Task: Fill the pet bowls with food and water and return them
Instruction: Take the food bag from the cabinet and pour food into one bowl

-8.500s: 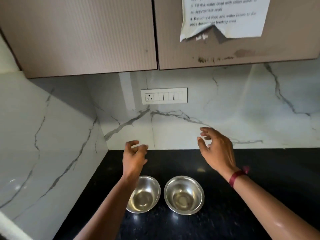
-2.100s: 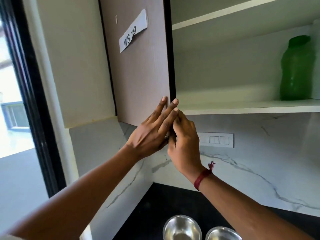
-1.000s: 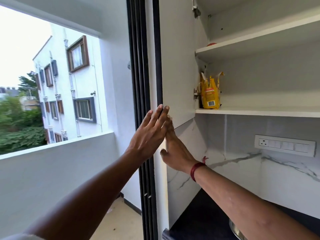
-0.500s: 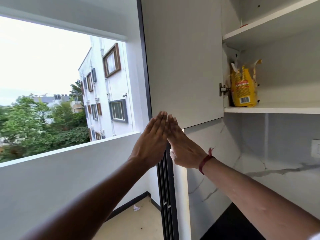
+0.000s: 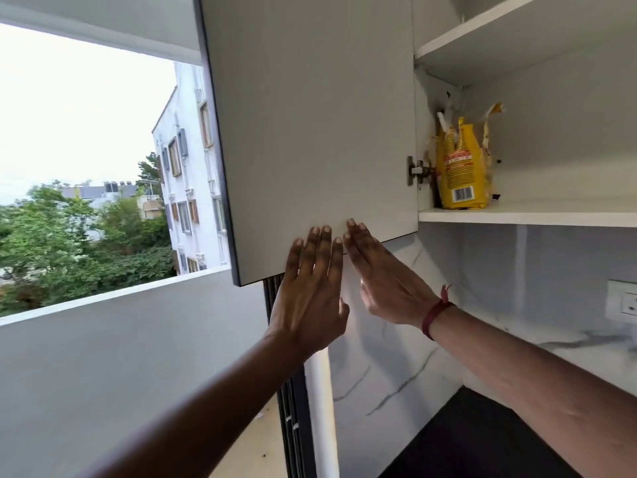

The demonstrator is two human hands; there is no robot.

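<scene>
- Half a second ago my fingertips sat just under the bottom edge of the open pale grey cabinet door (image 5: 310,132). Now they lie on its inner face, near that edge.
- My left hand (image 5: 310,291) is flat with straight fingers spread against the door, grasping nothing.
- My right hand (image 5: 382,277), with a red thread band (image 5: 436,312) at the wrist, is flat too. Its straight fingertips are on the door's lower edge, just beside the left hand's.
- The view has turned a little to the right since then, so more of the cupboard interior shows and less of the window and the white building (image 5: 189,167) outside.
- The steel bowls, seen at the bottom edge two seconds ago, are out of frame now.
- On the white lower shelf (image 5: 534,215) stands the torn-open yellow food packet (image 5: 460,167) (upright, in the back left corner), just beside the metal door hinge (image 5: 417,170).
- I cannot tell what the packet contains.
- Below the shelf are the white marble-patterned wall (image 5: 396,357) and a corner of the black worktop (image 5: 482,436).
</scene>
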